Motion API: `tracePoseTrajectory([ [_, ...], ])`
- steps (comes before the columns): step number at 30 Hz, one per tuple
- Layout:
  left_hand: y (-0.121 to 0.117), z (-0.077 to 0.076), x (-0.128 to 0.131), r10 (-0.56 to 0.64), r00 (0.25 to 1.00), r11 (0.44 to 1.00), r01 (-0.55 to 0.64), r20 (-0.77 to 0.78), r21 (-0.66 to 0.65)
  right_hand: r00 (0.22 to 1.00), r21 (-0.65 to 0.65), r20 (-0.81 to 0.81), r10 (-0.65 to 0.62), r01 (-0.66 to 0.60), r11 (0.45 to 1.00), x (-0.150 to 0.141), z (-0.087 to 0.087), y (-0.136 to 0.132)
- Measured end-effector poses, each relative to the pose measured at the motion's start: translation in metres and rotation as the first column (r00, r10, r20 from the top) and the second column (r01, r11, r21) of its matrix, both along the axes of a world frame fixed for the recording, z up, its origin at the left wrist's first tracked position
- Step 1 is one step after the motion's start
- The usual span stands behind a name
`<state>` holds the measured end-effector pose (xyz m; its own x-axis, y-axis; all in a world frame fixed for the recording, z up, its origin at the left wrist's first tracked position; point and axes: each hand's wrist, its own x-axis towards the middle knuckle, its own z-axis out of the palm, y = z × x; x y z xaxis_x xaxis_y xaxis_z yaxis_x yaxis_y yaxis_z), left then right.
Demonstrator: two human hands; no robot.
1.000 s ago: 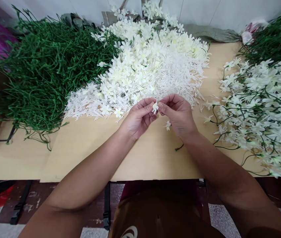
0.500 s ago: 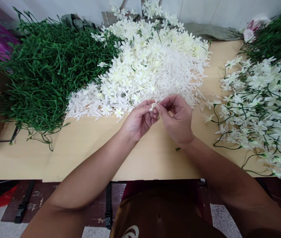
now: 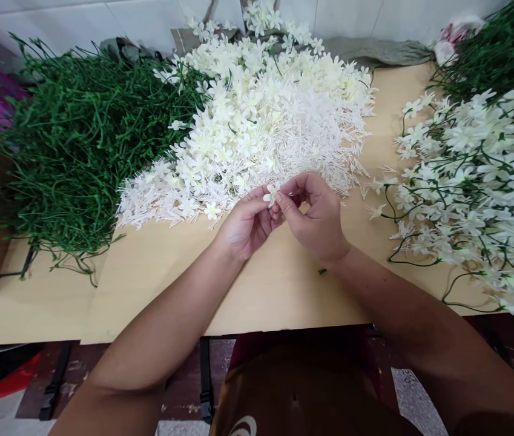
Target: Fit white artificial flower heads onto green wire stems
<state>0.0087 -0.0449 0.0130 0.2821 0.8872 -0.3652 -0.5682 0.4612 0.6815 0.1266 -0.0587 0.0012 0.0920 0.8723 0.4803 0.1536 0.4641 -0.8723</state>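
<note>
Over the worktop (image 3: 257, 303), midway between its near and far edges, the left hand (image 3: 248, 227) and right hand (image 3: 315, 221) pinch one white flower (image 3: 270, 194) by the fingertips, probably because it is so small. Beyond, loose blossoms (image 3: 257, 115) spread to the far edge, green stems (image 3: 88, 139) toward the left and stemmed flowers (image 3: 474, 194) at the right, seemingly sorted for easy reach.
</note>
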Motion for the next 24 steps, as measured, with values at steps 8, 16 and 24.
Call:
tracePoseTrajectory([
  [8,0.002,-0.001,-0.001,-0.003,0.993,0.998,0.010,-0.115,0.065,0.997,-0.067,-0.052,0.065,-0.068,0.995,-0.001,0.000,0.001],
  [16,0.004,-0.007,-0.003,0.066,0.964,0.964,0.005,-0.258,0.267,0.986,-0.151,0.055,0.160,-0.150,0.977,0.009,-0.004,0.007],
  [24,0.003,-0.007,-0.010,0.321,0.831,0.797,0.022,-0.454,0.604,0.958,-0.198,-0.180,0.224,-0.258,0.946,0.012,0.002,0.013],
])
